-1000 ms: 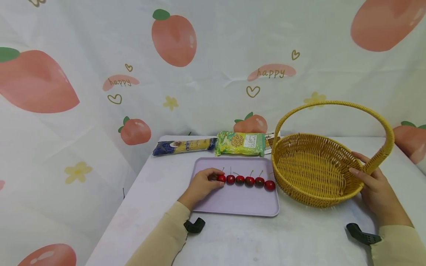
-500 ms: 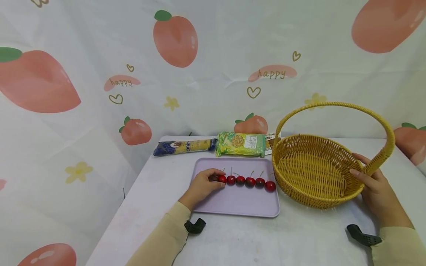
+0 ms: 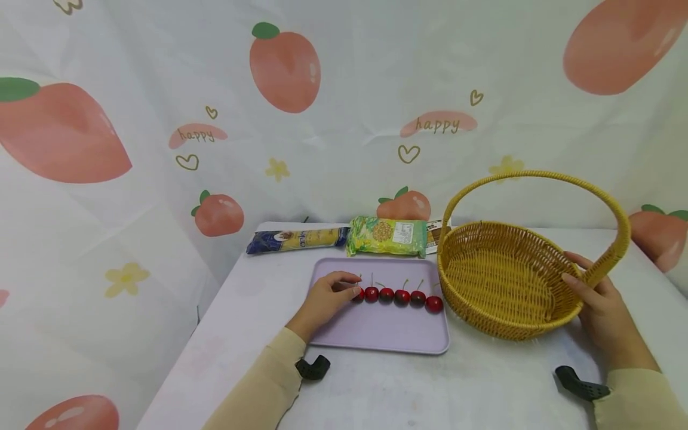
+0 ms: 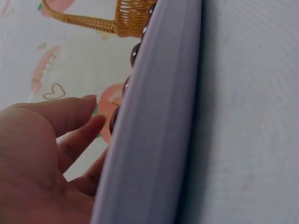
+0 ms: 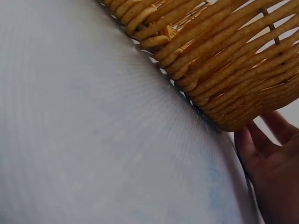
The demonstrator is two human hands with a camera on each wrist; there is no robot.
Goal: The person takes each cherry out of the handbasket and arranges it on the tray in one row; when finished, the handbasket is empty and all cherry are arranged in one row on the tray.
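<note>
Several dark red cherries (image 3: 401, 297) with stems stand in a row on a lilac tray (image 3: 376, 340). At the row's left end is my left hand (image 3: 325, 301), thumb and forefinger beside the last cherry (image 3: 358, 295) and partly covering it. The left wrist view has that cherry (image 4: 113, 120) just past the fingertips, with the thumb and fingers loosely bent. My right hand (image 3: 604, 304) grips the right rim of a yellow woven basket (image 3: 500, 280), thumb over the edge. In the right wrist view its fingers (image 5: 275, 128) lie against the basket's outer side.
Behind the tray lie a blue and yellow packet (image 3: 298, 239), a green and yellow packet (image 3: 387, 236) and a brown and white packet (image 3: 433, 237). The basket's tall handle (image 3: 537, 174) arches over it. A fruit-print cloth (image 3: 322, 149) hangs behind the table.
My left thumb has moved up across the front of the leftmost cherry. The right hand and basket appear slightly further left, as the head view shifts a little.
</note>
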